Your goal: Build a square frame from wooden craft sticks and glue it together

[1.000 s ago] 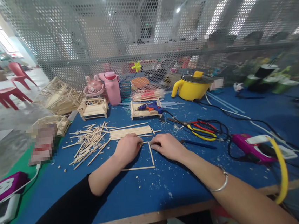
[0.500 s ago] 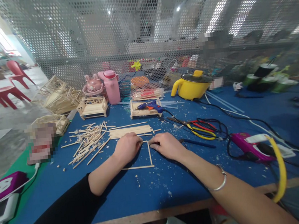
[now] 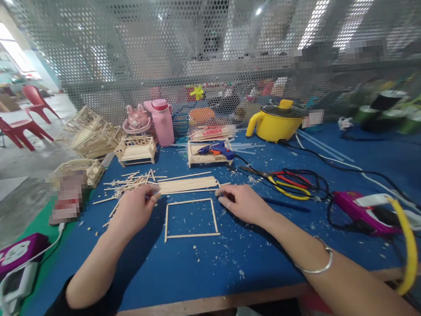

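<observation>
Four thin wooden sticks form a rectangular frame (image 3: 192,235) lying flat on the blue table. My left hand (image 3: 133,210) is above the table left of the frame, near the left ends of the long sticks; its fingers are curled, and whether they pinch anything is too small to tell. Just right of the frame's upper right corner, my right hand (image 3: 242,202) has its fingers apart, with nothing visible in them. Behind the frame lies a row of long sticks (image 3: 187,184). A pile of short sticks (image 3: 129,181) is partly hidden by my left hand.
A blue glue gun (image 3: 217,150) rests on a small wooden piece at the back. Pliers (image 3: 289,186) and black cables lie to the right, near a purple power strip (image 3: 361,213). Farther back stand a yellow pot (image 3: 276,124) and a pink jug (image 3: 163,125). A phone (image 3: 68,196) lies left.
My left hand has moved left, away from the frame's top edge to the stick pile, uncovering the frame. My right hand has shifted slightly away from the corner. The view has turned slightly.
</observation>
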Demonstrator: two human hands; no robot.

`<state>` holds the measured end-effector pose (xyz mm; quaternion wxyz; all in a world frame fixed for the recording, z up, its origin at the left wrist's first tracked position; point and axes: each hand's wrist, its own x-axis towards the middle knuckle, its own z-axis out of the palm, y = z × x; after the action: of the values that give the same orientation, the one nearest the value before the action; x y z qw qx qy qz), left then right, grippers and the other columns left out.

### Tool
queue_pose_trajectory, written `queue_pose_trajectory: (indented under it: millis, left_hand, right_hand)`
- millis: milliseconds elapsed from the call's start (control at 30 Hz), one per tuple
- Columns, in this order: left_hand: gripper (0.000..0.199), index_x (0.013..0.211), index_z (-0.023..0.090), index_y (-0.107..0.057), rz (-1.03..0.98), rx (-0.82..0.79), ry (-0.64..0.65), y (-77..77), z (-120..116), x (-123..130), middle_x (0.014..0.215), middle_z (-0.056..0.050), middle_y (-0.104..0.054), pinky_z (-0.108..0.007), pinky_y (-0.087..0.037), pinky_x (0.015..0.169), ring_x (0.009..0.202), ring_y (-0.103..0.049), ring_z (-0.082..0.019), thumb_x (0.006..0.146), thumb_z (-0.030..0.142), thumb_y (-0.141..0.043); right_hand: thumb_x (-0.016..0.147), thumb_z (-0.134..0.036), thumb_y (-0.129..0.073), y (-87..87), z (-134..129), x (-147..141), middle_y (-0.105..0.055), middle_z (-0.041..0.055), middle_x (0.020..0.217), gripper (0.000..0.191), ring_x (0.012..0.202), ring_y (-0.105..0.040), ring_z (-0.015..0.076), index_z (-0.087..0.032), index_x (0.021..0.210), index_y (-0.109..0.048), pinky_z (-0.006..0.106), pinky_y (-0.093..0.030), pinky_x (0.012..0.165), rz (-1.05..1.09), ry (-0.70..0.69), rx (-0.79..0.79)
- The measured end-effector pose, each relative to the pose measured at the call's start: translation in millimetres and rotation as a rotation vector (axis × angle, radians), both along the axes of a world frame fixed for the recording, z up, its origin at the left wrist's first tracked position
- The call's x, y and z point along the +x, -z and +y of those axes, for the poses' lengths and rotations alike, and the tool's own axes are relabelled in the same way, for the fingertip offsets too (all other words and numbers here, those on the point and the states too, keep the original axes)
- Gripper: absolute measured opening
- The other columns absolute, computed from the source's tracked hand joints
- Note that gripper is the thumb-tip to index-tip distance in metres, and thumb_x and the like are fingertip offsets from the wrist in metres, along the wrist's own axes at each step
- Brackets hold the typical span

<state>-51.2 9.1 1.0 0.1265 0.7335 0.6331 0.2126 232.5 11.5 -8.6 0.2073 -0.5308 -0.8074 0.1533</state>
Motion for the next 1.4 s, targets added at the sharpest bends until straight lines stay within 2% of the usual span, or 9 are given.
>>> queue_pose_trajectory:
  millis: [67,133,200,267,333,600,1200,1300,1400]
  left_hand:
    - [0.032,0.098,0.020,-0.063,-0.060,-0.127,-0.025,2.7,-8.2,-8.9,0.066,0.000,-0.066,-0.027,-0.045,0.060,0.060,-0.062,-0.017,0.082,0.040,-0.044]
    - [0.033,0.096,0.019,-0.064,-0.117,-0.212,0.005,7.7,-14.1,-8.9,0.063,0.000,-0.065,-0.026,-0.045,0.056,0.054,-0.061,-0.016,0.082,0.041,-0.043]
    - [0.032,0.096,0.019,-0.065,-0.137,-0.207,0.054,12.9,-16.2,-3.9,0.073,-0.002,-0.069,-0.027,-0.047,0.062,0.062,-0.063,-0.017,0.082,0.038,-0.045]
    - [0.029,0.095,0.019,-0.067,-0.128,-0.155,0.094,16.9,-15.5,1.4,0.086,-0.004,-0.071,-0.029,-0.047,0.072,0.076,-0.064,-0.019,0.080,0.034,-0.047]
    - [0.025,0.092,0.020,-0.068,-0.108,-0.120,0.117,19.6,-14.2,4.6,0.092,-0.004,-0.071,-0.030,-0.047,0.077,0.083,-0.063,-0.019,0.080,0.031,-0.049]
    - [0.022,0.092,0.019,-0.067,-0.081,-0.113,0.109,24.4,-15.1,8.5,0.074,-0.002,-0.067,-0.025,-0.045,0.065,0.066,-0.060,-0.015,0.078,0.029,-0.054]
    - [0.017,0.086,0.019,-0.066,-0.050,-0.091,0.102,23.8,-14.4,12.0,0.072,-0.001,-0.066,-0.024,-0.041,0.062,0.066,-0.058,-0.015,0.078,0.028,-0.054]
    - [0.017,0.084,0.019,-0.066,-0.053,-0.093,0.115,23.6,-14.9,11.9,0.076,-0.002,-0.067,-0.025,-0.042,0.064,0.070,-0.059,-0.016,0.080,0.027,-0.052]
    - [0.019,0.086,0.019,-0.064,-0.064,-0.092,0.126,21.0,-16.0,12.0,0.080,-0.003,-0.068,-0.026,-0.043,0.067,0.073,-0.060,-0.017,0.083,0.027,-0.047]
  right_hand:
    - [0.082,-0.025,-0.053,-3.3,-4.6,-3.8,-0.066,0.0020,0.075,0.016,0.067,-0.058,0.0147,-0.020,0.088,-0.067,0.026,-0.042,0.063,-0.010,-0.067,0.048]
    - [0.084,-0.028,-0.053,-5.4,-12.6,-11.8,-0.065,0.0036,0.080,0.017,0.075,-0.056,0.0155,-0.021,0.089,-0.068,0.027,-0.041,0.069,-0.039,-0.219,0.095]
    - [0.085,-0.031,-0.053,-5.7,-22.9,-23.0,-0.062,0.0049,0.082,0.019,0.079,-0.054,0.0166,-0.021,0.092,-0.068,0.029,-0.039,0.073,-0.097,-0.369,0.124]
    - [0.085,-0.035,-0.053,-3.9,-33.0,-34.8,-0.061,0.0055,0.080,0.022,0.078,-0.052,0.0171,-0.021,0.093,-0.068,0.030,-0.036,0.072,-0.173,-0.432,0.137]
    - [0.086,-0.036,-0.052,-1.0,-40.0,-44.0,-0.061,0.0060,0.079,0.023,0.076,-0.051,0.0173,-0.020,0.093,-0.069,0.031,-0.033,0.071,-0.234,-0.441,0.145]
    - [0.090,-0.025,-0.046,4.5,-41.6,-49.0,-0.061,0.0039,0.067,0.025,0.069,-0.047,0.0156,-0.019,0.081,-0.068,0.033,-0.027,0.073,-0.244,-0.506,0.206]
    - [0.090,-0.025,-0.046,10.8,-41.4,-51.0,-0.062,0.0029,0.064,0.026,0.067,-0.049,0.0148,-0.021,0.081,-0.070,0.037,-0.026,0.082,-0.214,-0.537,0.251]
    - [0.088,-0.030,-0.050,2.9,-37.6,-46.4,-0.065,0.0026,0.069,0.021,0.070,-0.053,0.0150,-0.022,0.087,-0.069,0.036,-0.029,0.082,-0.174,-0.524,0.211]
    - [0.087,-0.035,-0.052,-18.4,-34.6,-28.6,-0.068,0.0036,0.083,0.022,0.079,-0.057,0.0164,-0.021,0.096,-0.066,0.032,-0.035,0.079,-0.114,-0.454,0.175]
